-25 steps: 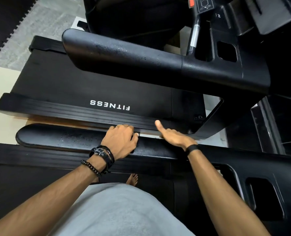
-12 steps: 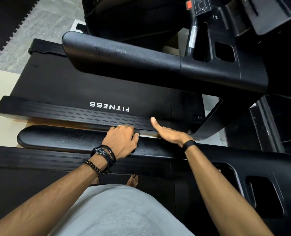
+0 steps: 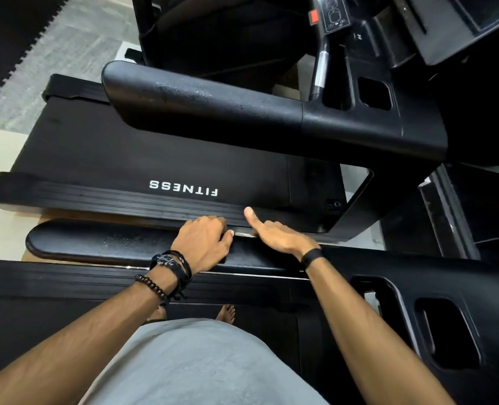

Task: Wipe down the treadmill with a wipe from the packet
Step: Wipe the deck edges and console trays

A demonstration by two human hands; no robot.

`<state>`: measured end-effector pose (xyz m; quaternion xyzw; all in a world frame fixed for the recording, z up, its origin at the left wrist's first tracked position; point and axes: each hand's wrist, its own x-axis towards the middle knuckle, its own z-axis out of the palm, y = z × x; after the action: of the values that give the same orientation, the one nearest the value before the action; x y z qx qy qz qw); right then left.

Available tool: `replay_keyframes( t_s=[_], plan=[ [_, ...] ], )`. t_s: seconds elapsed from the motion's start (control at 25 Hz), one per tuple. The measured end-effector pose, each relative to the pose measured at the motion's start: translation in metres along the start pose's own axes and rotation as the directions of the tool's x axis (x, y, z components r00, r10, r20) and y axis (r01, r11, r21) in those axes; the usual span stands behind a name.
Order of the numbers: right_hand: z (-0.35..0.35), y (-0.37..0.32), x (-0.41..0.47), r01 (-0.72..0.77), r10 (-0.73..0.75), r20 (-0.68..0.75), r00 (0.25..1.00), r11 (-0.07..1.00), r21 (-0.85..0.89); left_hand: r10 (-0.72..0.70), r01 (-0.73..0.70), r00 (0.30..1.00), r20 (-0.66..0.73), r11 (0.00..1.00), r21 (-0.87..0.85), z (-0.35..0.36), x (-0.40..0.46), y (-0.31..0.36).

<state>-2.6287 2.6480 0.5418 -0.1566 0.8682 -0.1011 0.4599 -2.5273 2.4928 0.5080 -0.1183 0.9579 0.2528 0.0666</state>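
I stand on a black treadmill and look down at its near padded handrail [image 3: 96,244]. My left hand [image 3: 204,241] sits on the rail, fingers curled over its far edge and thumb on top. My right hand [image 3: 280,236] lies palm down on the rail just to the right. Its thumb sticks out straight and its fingers drop out of sight behind the rail. A thin white sliver [image 3: 245,234] shows between the two hands; I cannot tell whether it is a wipe. No packet is in view.
A second treadmill stands beyond, with a belt marked FITNESS [image 3: 184,188], a thick handrail [image 3: 201,103] and a console with cup holders [image 3: 374,97]. My own console tray [image 3: 447,331] is at the lower right. Black floor mats [image 3: 8,39] lie at the far left.
My right hand has slid left along the rail, closer to my left hand. The left hand has stayed where it was.
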Motion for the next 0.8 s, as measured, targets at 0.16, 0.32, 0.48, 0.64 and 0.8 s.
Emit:
replay_keyframes(
  t_s=[0.16,0.32,0.48,0.64,0.8],
  plan=[
    [-0.017,0.042,-0.037,0.112,-0.104,-0.043,0.994,0.964,0.241,0.016,-0.017,0.995,-0.095,1.000,-0.001,-0.009,-0.010,-0.015],
    [-0.026,0.062,-0.028,0.026,-0.010,-0.128,0.992,0.992,0.123,-0.025,0.028,0.997,-0.077,0.998,0.049,-0.013,-0.017,-0.037],
    [0.023,0.019,-0.011,0.238,-0.271,-0.213,0.939,0.956,-0.171,-0.031,0.031,1.000,0.002,0.996,0.084,-0.009,-0.010,-0.030],
    [0.024,0.056,-0.059,0.337,-0.254,-0.425,0.869,0.932,0.132,-0.042,0.042,0.999,0.003,0.996,0.084,-0.009,-0.008,-0.034],
    [0.022,0.065,-0.045,0.213,-0.187,-0.589,0.787,0.977,-0.026,-0.039,0.038,0.999,0.006,0.995,0.091,-0.008,-0.008,-0.032]
  ],
)
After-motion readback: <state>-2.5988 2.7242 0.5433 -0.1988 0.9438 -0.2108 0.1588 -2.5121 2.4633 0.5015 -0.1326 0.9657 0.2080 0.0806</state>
